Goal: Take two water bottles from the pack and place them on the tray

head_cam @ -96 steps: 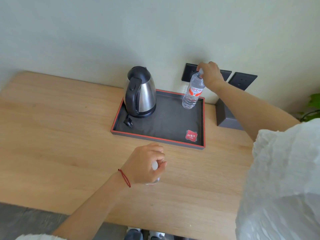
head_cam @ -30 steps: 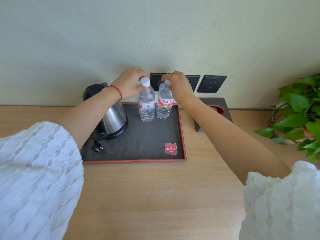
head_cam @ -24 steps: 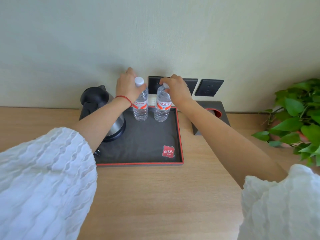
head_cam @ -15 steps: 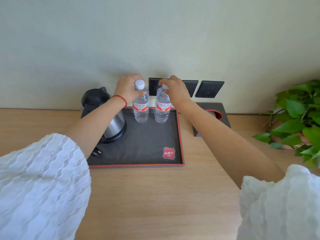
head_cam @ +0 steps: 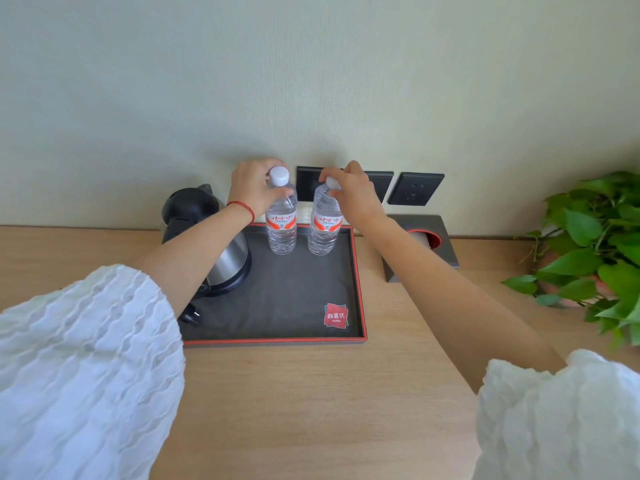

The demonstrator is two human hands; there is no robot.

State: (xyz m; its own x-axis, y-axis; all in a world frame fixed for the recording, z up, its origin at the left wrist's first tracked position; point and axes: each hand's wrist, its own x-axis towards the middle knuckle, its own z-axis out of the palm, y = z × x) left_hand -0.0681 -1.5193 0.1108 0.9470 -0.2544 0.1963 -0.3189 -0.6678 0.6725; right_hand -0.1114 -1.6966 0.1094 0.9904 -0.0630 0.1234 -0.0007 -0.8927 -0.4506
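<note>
Two clear water bottles with red-and-white labels stand upright side by side at the back of a dark tray with a red rim. My left hand grips the neck of the left bottle, just under its white cap. My right hand holds the top of the right bottle, fingers around its cap. Both bottle bases rest on the tray floor. The pack is not in view.
A steel and black kettle sits in the tray's left part, its plug in front of it. A dark tissue box stands right of the tray, a potted green plant further right. Wall sockets sit behind on the wall.
My left hand brought the second bottle from the desk front onto the tray beside the first. Both bottles shifted slightly toward the tray's back; both hands stay on their tops.
</note>
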